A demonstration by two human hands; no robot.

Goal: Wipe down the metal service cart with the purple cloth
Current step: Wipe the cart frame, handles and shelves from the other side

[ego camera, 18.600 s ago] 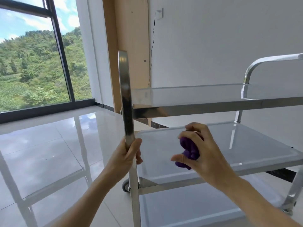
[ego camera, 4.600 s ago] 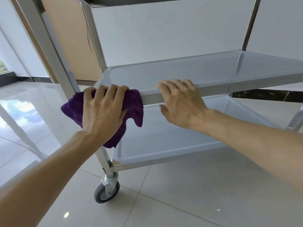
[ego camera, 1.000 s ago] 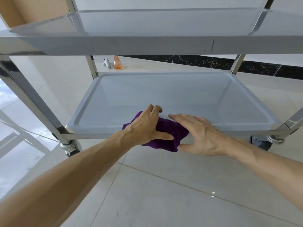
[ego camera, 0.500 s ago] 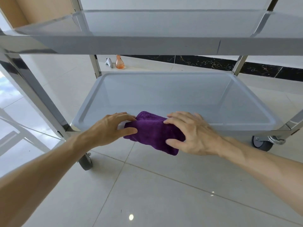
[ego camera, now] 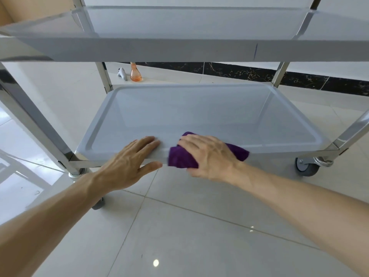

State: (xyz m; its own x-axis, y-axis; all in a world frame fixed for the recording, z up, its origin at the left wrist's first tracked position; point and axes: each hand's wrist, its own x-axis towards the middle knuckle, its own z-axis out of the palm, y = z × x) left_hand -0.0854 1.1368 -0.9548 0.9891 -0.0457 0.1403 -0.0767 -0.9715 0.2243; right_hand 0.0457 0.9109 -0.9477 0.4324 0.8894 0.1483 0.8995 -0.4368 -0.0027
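Observation:
I look down at the bottom shelf (ego camera: 199, 112) of the metal service cart, with the middle shelf (ego camera: 179, 48) overhead. The purple cloth (ego camera: 179, 158) is folded over the bottom shelf's near rim, right of centre. My right hand (ego camera: 209, 154) lies over the cloth with its fingers curled around it, pressing it to the rim. My left hand (ego camera: 127, 162) rests on the same rim just left of the cloth, fingers straight on top and thumb below the edge.
Steel uprights (ego camera: 34, 118) stand at the cart's corners, with a grey caster (ego camera: 306, 168) at the near right. An orange bottle (ego camera: 135, 72) and a white spray head (ego camera: 122, 73) sit on the floor behind the cart. A glossy tiled floor (ego camera: 179, 236) lies below.
The cloth has passed from my left hand to my right and slid rightward along the near rim. My left hand has let go and now rests flat on the rim.

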